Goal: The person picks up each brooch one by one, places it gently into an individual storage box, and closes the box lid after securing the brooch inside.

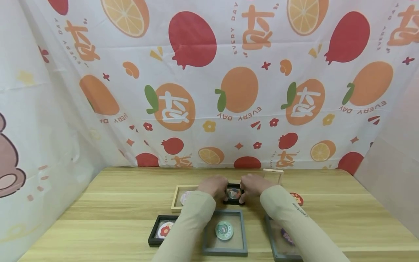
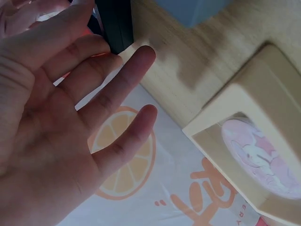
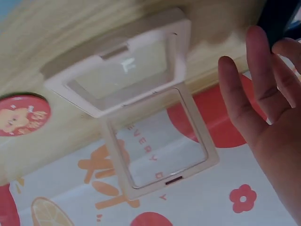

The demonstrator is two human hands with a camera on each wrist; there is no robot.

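Observation:
At the back middle of the table sits a small black display frame [image 1: 234, 202] with a round badge [image 1: 234, 193] behind its clear window. My left hand [image 1: 214, 186] grips its left side, and my right hand [image 1: 254, 186] holds the right side. In the left wrist view, the left hand [image 2: 61, 103] has its last fingers stretched out beside the dark frame edge [image 2: 115, 23]. Fingers of the right hand [image 3: 273, 103] meet the frame's dark edge [image 3: 277, 19] in the right wrist view; its thumb is hidden there.
Nearby stand a cream frame [image 1: 176, 210], a black frame [image 1: 153, 236] and two grey frames [image 1: 226, 251] [image 1: 278, 254], each holding a badge. A pale pink frame [image 3: 115, 61] stands with its lid swung up, beside a loose red badge [image 3: 23, 114]. A fruit-print curtain hangs behind.

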